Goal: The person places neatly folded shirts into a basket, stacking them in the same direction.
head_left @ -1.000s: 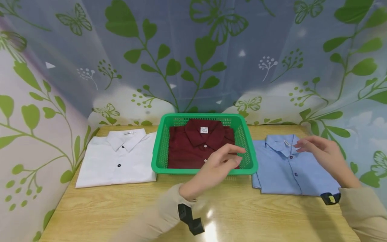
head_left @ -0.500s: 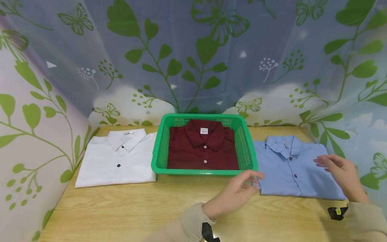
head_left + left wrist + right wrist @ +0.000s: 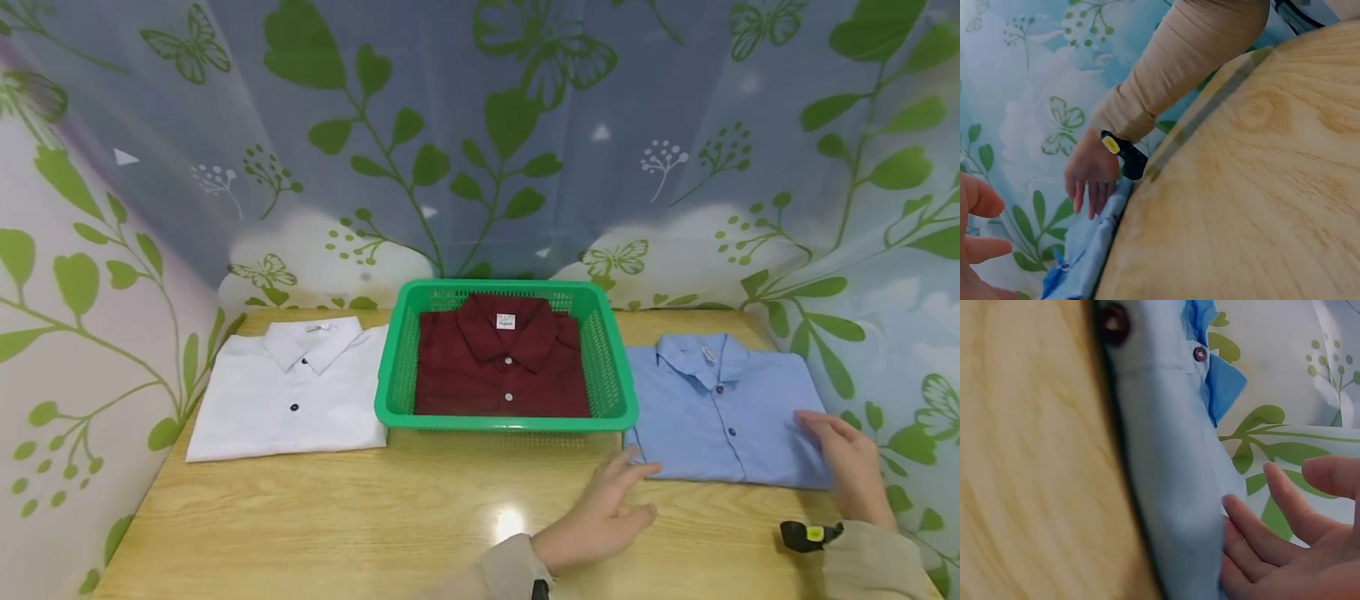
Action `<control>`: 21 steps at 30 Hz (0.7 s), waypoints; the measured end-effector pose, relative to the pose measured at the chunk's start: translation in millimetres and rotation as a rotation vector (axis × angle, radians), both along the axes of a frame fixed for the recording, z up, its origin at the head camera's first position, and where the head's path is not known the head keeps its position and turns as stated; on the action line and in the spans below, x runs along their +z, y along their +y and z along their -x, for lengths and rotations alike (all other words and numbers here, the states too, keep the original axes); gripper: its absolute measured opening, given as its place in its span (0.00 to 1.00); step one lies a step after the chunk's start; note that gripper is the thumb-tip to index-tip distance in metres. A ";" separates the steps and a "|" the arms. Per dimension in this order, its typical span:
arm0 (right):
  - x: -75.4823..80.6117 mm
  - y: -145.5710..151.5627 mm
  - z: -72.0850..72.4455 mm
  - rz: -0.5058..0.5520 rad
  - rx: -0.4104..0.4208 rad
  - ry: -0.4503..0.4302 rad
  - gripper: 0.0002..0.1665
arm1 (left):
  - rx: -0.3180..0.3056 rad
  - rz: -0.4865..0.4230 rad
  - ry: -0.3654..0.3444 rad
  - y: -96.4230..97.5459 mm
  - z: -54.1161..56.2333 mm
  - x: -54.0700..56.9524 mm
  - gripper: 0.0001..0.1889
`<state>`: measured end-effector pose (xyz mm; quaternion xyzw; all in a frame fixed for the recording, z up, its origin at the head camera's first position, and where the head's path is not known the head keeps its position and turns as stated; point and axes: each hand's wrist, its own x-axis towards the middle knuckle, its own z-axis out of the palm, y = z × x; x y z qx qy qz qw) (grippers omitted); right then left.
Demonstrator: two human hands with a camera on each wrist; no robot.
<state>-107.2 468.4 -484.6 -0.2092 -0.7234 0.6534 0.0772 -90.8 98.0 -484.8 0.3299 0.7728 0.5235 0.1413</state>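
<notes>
A folded light-blue shirt (image 3: 757,417) with dark buttons lies on the table at the right of the head view. My right hand (image 3: 851,462) is at its right side, fingertips right at the cloth. In the right wrist view the right hand's fingers (image 3: 1260,537) extend along the shirt's edge, uncurled. Near the shirt's lower left corner is my left hand (image 3: 603,512), fingers spread and nothing in its grasp. The left wrist view shows that hand's fingers (image 3: 985,250) at the left edge, with the blue shirt (image 3: 1088,250) beyond.
A green plastic basket (image 3: 506,424) stands mid-table with a folded maroon shirt (image 3: 487,383) inside. To its left lies a folded white shirt (image 3: 251,408). A patterned curtain (image 3: 450,167) hangs behind the wooden table (image 3: 315,525) and along both sides.
My left hand has moved from over the basket down and right to the blue shirt's lower left corner. My right hand has moved from the collar to the shirt's right side.
</notes>
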 end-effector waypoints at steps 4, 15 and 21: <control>-11.2 -11.8 6.8 0.052 -0.211 0.026 0.11 | 0.060 0.029 -0.030 6.7 -3.8 -12.2 0.27; -40.1 -21.0 15.1 -0.421 -0.604 0.162 0.15 | 0.085 0.042 0.021 22.3 -0.3 -36.3 0.26; -53.1 -19.1 9.2 -0.550 -0.585 0.040 0.25 | 0.122 0.110 0.145 32.5 9.0 -51.1 0.25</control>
